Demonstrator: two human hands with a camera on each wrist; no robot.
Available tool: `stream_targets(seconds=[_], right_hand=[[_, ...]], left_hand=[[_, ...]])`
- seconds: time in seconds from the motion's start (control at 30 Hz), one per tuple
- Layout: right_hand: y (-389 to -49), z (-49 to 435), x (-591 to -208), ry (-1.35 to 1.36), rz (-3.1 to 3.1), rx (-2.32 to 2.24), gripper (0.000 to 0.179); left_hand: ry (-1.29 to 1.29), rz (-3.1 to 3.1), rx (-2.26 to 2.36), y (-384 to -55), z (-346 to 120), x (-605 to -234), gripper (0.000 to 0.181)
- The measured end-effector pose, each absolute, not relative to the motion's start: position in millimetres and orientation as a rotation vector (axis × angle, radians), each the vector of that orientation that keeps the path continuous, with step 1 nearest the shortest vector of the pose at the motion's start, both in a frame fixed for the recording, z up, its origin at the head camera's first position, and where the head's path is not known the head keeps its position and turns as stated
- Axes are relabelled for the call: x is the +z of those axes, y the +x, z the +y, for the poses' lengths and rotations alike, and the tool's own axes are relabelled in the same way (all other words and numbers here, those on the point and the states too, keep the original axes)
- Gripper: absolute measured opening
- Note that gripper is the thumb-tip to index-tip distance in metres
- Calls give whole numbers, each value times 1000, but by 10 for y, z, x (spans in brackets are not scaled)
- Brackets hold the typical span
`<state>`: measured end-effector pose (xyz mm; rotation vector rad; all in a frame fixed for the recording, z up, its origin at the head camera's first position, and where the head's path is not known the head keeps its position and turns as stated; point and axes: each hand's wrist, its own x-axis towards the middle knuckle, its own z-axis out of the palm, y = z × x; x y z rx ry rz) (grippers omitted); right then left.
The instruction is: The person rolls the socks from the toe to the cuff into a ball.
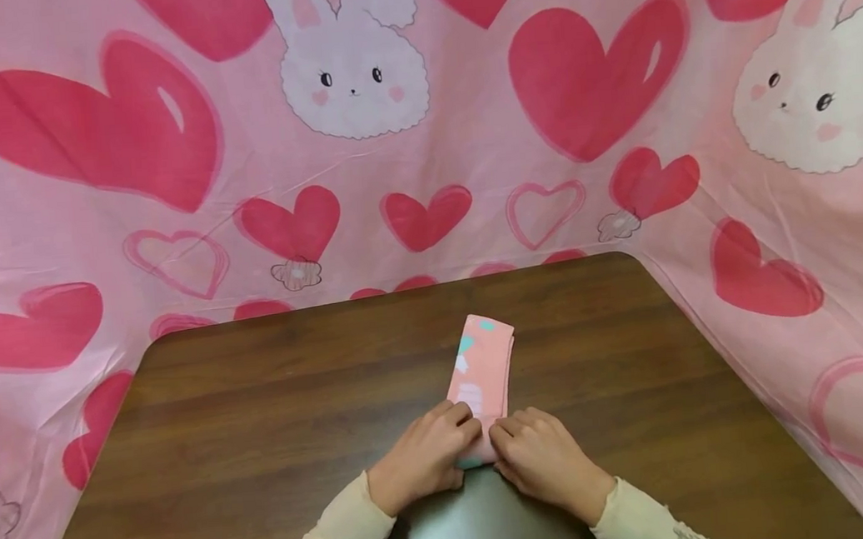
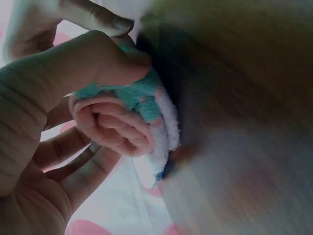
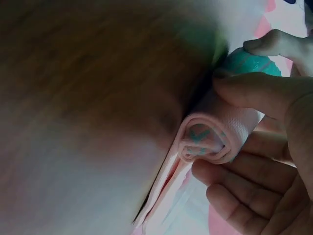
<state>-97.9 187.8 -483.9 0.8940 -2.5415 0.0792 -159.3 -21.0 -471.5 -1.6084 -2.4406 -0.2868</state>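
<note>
On the tabletop (image 1: 262, 423), a folded pink patterned cloth (image 1: 486, 370) stretches toward 12 o'clock, its coiled near end (image 2: 117, 128) pinched by the left hand (image 1: 427, 449) at 9 o'clock and right hand (image 1: 545, 453) at 3, presumably keeping the layers tight.

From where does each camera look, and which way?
Head: on the head, facing forward and down at the table; left hand, right hand, sleeves show.
Left wrist: worn there, facing the cloth roll endwise; both hands partly show.
Right wrist: worn there, facing the roll's opposite end; both hands partly show.
Wrist views share the roll.
</note>
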Motion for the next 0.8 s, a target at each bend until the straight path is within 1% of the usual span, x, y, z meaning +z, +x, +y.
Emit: stream_targets(seconds=[0.13, 0.27, 0.37, 0.5, 0.67, 0.8], right_hand=[[-992, 1881, -4842, 854, -2552, 138, 34], [-1009, 1912, -4843, 829, -2581, 261, 37], [-1034, 1946, -4843, 817, -2595, 327, 37], [-1069, 1989, -4843, 806, -2617, 405, 33], [-1070, 2037, -4853, 754, -2677, 614, 30], [-1052, 2052, -4836, 713, -2708, 749, 28]], left_hand=[[-1598, -2442, -345, -1604, -196, -4739, 48], [-1575, -2468, -439, -1601, -196, -4741, 51], [-1566, -2476, -404, -1580, -195, -4739, 55], [-1546, -2493, -410, -1571, -191, -4748, 56], [-1568, -2534, -692, -1608, -224, -4734, 57], [-1577, -2575, -941, -1655, -252, -4721, 53]])
